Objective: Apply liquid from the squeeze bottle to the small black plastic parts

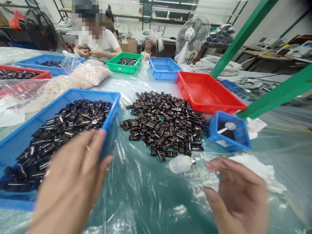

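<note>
Gaping between thumb and fingers, the right hand [240, 191] has a bottle [179, 164] just left of its fingertips, tip toward them, while the left hand [67, 175], grip too blurred to tell, overlaps a blue tray [112, 113].

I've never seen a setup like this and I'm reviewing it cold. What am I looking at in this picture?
There is no robot: these are a person's bare hands, seen by a camera worn on their head, looking forward and down. The left hand, blurred, is over the near edge of a blue tray of small dark pieces; I cannot tell if it holds any. The right hand is open, with nothing visible in it, near a whitish bottle. On the plastic-covered table lies a loose pile of dark pieces, with a red tray behind. Another person sits across.
</note>
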A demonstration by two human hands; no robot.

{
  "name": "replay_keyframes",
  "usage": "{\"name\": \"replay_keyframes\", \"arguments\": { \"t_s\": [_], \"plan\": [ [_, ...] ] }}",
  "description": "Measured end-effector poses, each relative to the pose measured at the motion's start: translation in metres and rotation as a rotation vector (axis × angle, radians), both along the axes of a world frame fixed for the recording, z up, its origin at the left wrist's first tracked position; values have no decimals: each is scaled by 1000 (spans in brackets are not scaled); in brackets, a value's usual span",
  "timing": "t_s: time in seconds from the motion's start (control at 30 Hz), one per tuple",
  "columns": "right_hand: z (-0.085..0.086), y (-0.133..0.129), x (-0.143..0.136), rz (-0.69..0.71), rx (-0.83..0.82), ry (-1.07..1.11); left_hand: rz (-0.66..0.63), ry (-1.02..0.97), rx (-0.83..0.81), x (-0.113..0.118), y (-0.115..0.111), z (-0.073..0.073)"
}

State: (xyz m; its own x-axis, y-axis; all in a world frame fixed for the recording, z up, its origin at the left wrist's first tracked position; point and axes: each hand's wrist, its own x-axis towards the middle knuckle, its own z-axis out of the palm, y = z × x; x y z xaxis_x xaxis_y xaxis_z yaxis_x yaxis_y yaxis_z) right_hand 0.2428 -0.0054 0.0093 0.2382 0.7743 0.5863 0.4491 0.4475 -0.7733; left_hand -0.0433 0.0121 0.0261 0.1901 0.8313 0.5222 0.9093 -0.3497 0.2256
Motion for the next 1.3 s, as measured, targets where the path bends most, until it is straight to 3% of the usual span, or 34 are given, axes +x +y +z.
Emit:
{"name": "replay_keyframes", "arguments": {
  "t_s": [0.07,0.1,0.17,0.27,0.37,0.53,0.8,0.97,1.1,1.3],
  "plan": [
    [-13,7,2,84,-203,-33,-277,271,9,39,4,-4],
    [-19,10,2,138,-295,-65,-357,324,-29,56,7,-10],
    [-28,14,1,225,-434,-119,-389,327,-112,81,15,-25],
    [-31,15,-1,267,-518,-161,-353,308,-158,98,32,-44],
    [-28,14,0,275,-539,-181,-329,280,-188,98,43,-50],
    [-27,13,1,314,-543,-215,-372,219,-273,90,43,-45],
    [-27,11,3,328,-530,-266,-372,1,-461,77,23,-40],
    [-29,11,3,333,-503,-304,-445,-261,-680,64,12,-35],
    [-28,8,3,337,-519,-315,-363,-385,-832,61,6,-24],
    [-25,2,3,419,-447,-344,-347,-401,-814,63,4,-22]
  ]
}}
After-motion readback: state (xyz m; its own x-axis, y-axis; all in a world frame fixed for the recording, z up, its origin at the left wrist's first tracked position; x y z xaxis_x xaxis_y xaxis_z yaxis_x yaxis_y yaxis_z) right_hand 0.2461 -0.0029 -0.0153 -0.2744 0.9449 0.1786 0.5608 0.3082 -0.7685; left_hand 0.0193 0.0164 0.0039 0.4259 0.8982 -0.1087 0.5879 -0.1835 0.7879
